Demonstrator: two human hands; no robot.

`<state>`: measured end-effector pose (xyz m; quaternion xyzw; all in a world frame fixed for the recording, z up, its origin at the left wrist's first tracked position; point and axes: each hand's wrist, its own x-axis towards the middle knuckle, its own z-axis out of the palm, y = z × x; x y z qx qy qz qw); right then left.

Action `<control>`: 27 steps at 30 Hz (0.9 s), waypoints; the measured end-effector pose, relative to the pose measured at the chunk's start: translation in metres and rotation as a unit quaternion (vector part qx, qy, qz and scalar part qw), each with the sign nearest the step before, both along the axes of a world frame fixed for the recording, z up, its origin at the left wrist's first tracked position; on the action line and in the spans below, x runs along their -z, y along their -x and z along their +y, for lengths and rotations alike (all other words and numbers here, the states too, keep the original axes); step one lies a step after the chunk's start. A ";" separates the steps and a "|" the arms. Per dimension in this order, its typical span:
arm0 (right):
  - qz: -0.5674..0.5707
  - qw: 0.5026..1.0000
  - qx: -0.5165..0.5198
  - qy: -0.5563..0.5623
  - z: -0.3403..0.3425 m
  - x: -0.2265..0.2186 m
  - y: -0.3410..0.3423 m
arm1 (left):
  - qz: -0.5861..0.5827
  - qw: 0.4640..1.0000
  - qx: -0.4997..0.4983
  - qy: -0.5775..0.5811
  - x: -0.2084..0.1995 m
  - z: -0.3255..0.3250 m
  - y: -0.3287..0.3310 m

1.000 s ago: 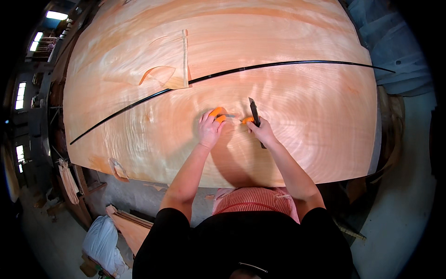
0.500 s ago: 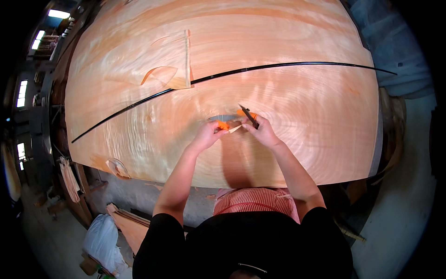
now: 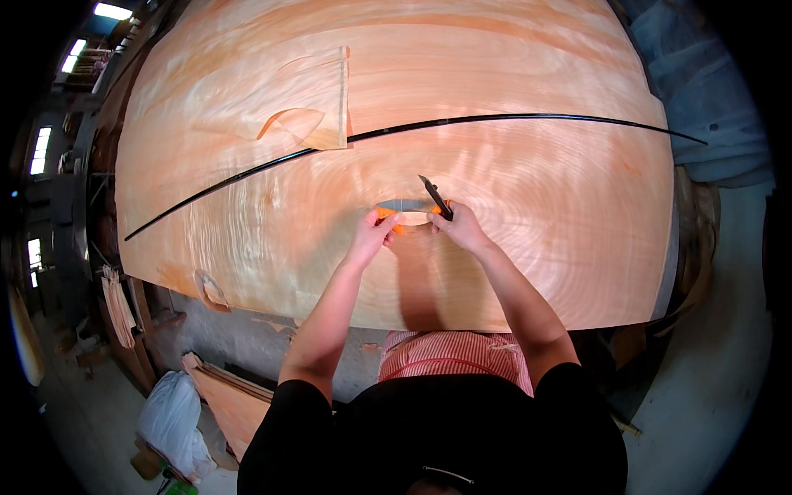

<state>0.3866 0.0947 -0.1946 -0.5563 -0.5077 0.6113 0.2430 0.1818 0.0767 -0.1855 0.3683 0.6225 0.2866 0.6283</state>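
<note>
A large sheet of pale wood veneer (image 3: pixel 528 272) lies in front of me with an oval, grey-looking opening (image 3: pixel 399 204) near its middle. Just at the near side of this opening, a small pale veneer piece (image 3: pixel 415 218) stretches between my fingertips. My left hand (image 3: pixel 369 238) pinches its left end. My right hand (image 3: pixel 465 229) grips a dark utility knife (image 3: pixel 434 196), blade pointing up and away, while its thumb and fingertip touch the piece's right end. Orange coverings show on fingers of both hands.
A long thin black rod (image 3: pixel 445 121) bows across the sheet beyond my hands. Behind its left half lies a thin veneer offcut (image 3: pixel 318 107) with a lifted flap. A curled scrap (image 3: pixel 211 290) sits at the near left edge. Boards (image 3: pixel 231 396) and a plastic bag (image 3: pixel 172 421) stand below left.
The small veneer piece has turned from a narrow slanted wedge to a flatter strip between both hands. My left hand has risen slightly toward the opening. The knife stays in my right hand.
</note>
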 end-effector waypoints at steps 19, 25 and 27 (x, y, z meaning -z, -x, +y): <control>-0.183 0.978 -0.082 -0.063 0.042 0.016 0.017 | 0.571 0.750 0.128 -0.309 0.029 -0.033 0.000; -0.237 0.964 -0.082 -0.093 0.040 0.014 0.022 | 0.567 0.748 0.126 -0.321 0.026 -0.033 0.000; -0.238 0.964 -0.085 -0.087 0.040 0.011 0.024 | 0.567 0.746 0.135 -0.323 0.025 -0.033 0.000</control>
